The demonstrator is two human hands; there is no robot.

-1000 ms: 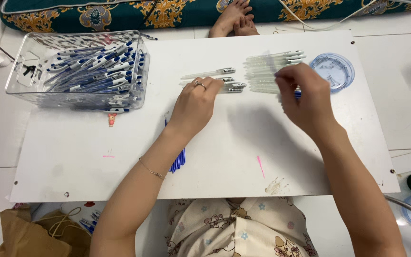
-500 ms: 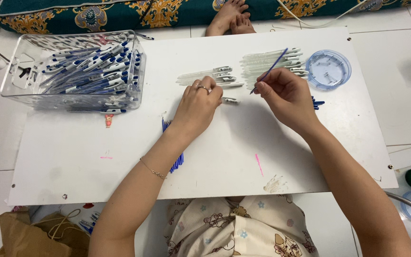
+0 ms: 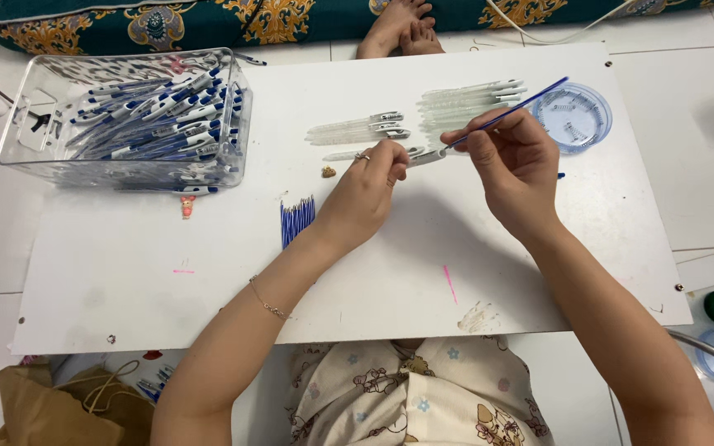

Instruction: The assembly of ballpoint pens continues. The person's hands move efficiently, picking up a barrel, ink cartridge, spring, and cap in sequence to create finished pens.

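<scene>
Two hands work over a white board. Left hand pinches one clear pen barrel, fingers closed on it, barrel lying level just above the board. Right hand grips one blue refill between thumb and fingers, tilted up toward the far right, its lower tip at the barrel's open end; whether it is inside, can't tell.

One clear bin stands far left on the board, piled with finished blue-and-white pens, too many to count.

Two loose groups of clear barrels lie beyond the hands: about three in the near group, roughly five or six in the far group, partly overlapping so the count is unsure.

One bunch of spare refills lies left of the left wrist, roughly ten, packed too tight to count exactly.

One round blue lid sits just right of the right hand, holding a few small springs.

One ring on the left hand, one thin bracelet on that wrist.
</scene>
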